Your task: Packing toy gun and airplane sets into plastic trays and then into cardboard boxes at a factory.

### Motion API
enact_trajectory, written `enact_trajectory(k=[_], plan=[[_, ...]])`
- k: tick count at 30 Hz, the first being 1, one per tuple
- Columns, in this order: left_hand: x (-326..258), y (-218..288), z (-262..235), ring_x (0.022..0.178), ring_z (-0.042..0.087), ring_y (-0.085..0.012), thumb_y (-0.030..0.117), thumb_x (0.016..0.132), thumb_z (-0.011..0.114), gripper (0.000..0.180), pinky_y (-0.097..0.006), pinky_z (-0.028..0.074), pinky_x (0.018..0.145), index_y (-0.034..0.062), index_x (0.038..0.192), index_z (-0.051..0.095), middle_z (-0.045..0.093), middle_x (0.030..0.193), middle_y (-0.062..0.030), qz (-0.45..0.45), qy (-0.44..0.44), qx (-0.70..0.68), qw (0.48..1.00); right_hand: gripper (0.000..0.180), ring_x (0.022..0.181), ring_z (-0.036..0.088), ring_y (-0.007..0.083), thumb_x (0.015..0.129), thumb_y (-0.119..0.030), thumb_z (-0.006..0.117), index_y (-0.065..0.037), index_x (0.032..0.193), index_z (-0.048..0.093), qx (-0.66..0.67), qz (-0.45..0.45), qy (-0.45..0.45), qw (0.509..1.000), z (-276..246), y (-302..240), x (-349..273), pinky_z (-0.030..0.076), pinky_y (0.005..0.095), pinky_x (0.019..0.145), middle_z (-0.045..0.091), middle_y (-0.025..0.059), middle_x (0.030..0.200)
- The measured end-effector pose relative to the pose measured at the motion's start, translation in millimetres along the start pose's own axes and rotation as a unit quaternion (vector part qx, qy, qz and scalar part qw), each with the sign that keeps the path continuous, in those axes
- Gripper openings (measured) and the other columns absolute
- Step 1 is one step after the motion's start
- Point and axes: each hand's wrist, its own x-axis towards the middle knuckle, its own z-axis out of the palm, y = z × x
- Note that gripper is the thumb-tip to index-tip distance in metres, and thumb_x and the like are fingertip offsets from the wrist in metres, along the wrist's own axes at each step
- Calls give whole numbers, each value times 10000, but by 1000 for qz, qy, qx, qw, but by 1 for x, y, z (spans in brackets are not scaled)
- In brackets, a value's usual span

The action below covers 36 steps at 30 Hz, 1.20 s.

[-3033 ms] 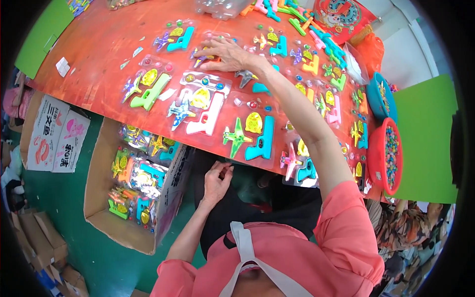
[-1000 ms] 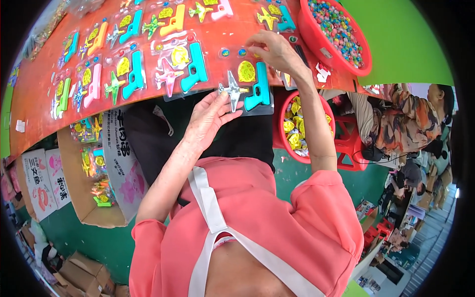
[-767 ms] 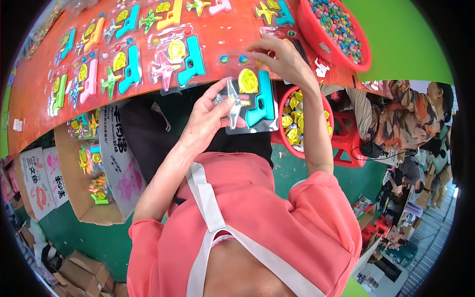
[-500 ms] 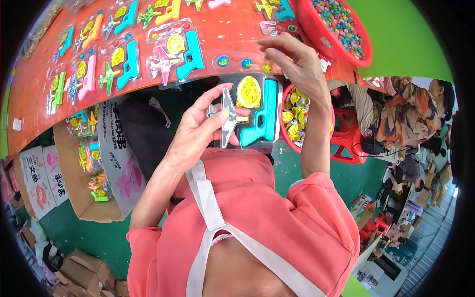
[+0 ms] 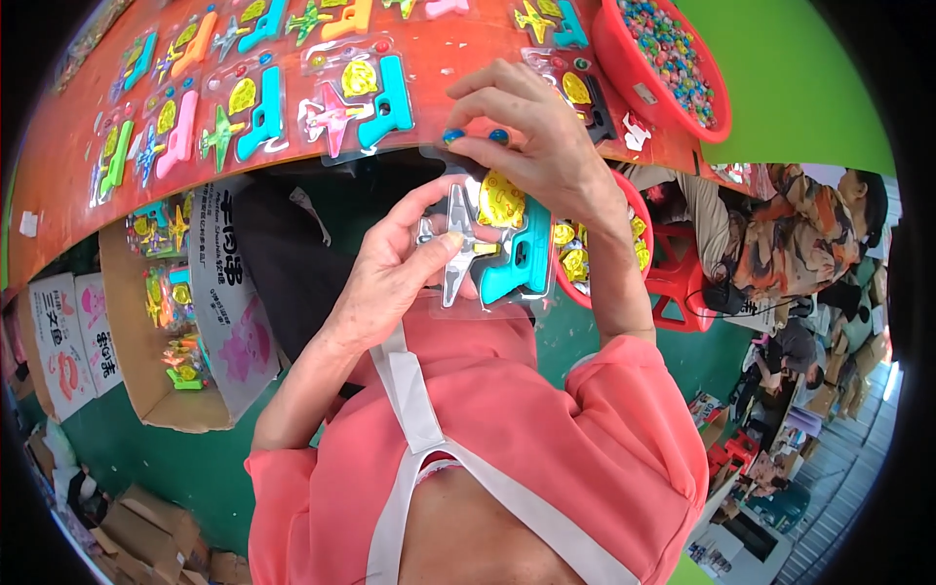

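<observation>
A clear plastic blister tray [image 5: 458, 305] is tilted over my lap, at the table's front edge. My left hand [image 5: 395, 258] grips its left side, thumb pressed on a grey camouflage toy plane [image 5: 455, 255]. Beside the plane lie a yellow round toy piece [image 5: 501, 203] and a teal toy gun [image 5: 525, 261], all in the tray. Over the tray's upper end, my right hand [image 5: 541, 136] has curled fingers, with thumb and index fingertip closed around a small blue ball [image 5: 453, 136]. A second blue ball [image 5: 499, 136] shows behind these fingers. My right hand covers the tray's upper right corner.
Filled blister trays with toy guns, planes and balls stand in rows on the red table [image 5: 429, 58]. A red basin [image 5: 717, 125] of colourful balls sits at right. Below it are a basin [image 5: 645, 203] of yellow pieces and a red stool [image 5: 682, 302]. A cardboard box [image 5: 185, 414] stands at left.
My right hand has come down and left onto the tray's upper end, hiding the yellow ball there. The tray, still in my left hand, has shifted slightly toward me and right.
</observation>
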Motion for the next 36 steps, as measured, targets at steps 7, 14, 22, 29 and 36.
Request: enact_trajectory(k=[7,14,22,29,36], plan=[[0,3,-8,744,681,-150,36,978,481,461,-268,584,686,26,1425,367,669,1118,-161,-35,-10,-11,999,153,977,605,225,895,-142,648,-14,975,623,134,57,-143,979,-8,21,15,475,336,847,616,101,1174],[-1,4,-16,682,688,-172,107,969,544,501,-291,589,640,10,1428,367,674,1086,-197,-48,-32,9,998,149,921,565,246,935,-166,601,-23,949,561,108,-33,-348,931,-27,34,65,465,347,785,539,86,975],[-1,4,-14,694,689,-181,100,964,553,503,-281,583,633,1,1422,370,676,1067,-199,-60,-31,23,997,44,823,583,254,839,-68,610,-30,859,602,-83,-107,-488,863,-5,-8,90,473,378,693,527,85,887],[-5,5,-17,716,695,-187,107,962,560,527,-271,581,629,10,1436,350,670,1073,-212,-40,-18,13,999,125,918,616,205,854,-87,677,-20,939,614,104,-100,-295,944,-19,10,88,490,308,802,608,64,991],[-6,6,-23,815,690,-187,90,975,529,506,-284,590,660,27,1443,347,653,1119,-215,-17,-9,-17,1000,119,894,606,142,882,-67,665,1,969,620,154,111,-100,977,-52,49,7,494,285,799,633,49,971]])
